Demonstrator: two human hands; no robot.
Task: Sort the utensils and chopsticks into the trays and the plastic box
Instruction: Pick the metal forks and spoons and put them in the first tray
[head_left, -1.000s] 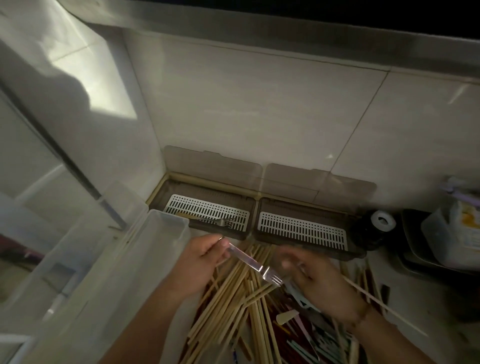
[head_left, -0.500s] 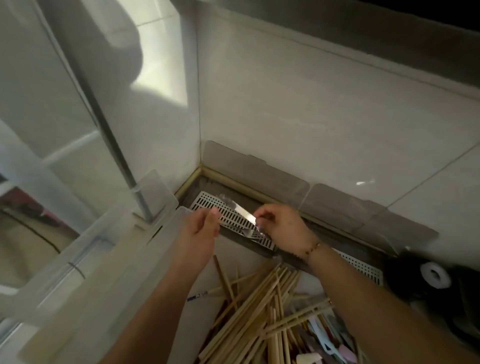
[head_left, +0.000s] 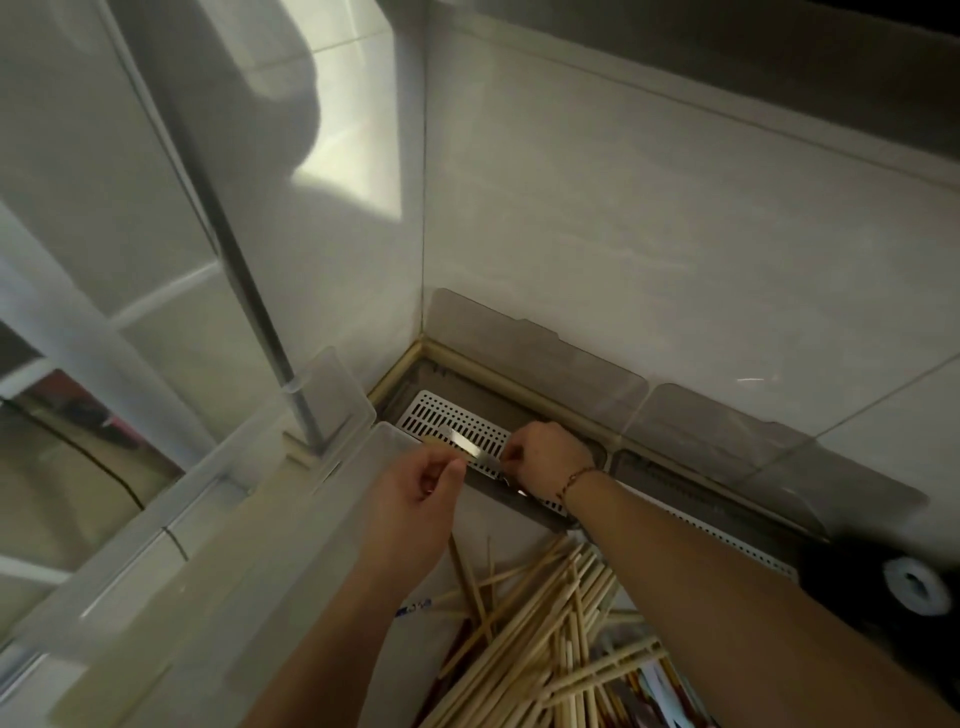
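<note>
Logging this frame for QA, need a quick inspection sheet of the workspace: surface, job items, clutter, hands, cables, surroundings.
Surface: pale counter in a tiled corner, dim light.
Job's things: metal utensil lying over the white grate of the left tray; right tray beside it; chopsticks heaped loose on the counter; clear plastic box at left.
Clutter: mixed coloured utensils under the chopsticks; dark object with a white round part at far right, unclear.
Hands: right hand pinches the utensil at the tray; left hand hangs near its handle, fingers loosely curled, contact unclear.
Cables: thin dark cable seen through the glass at left.
Surroundings: tiled walls, glass panel with a metal bar.
</note>
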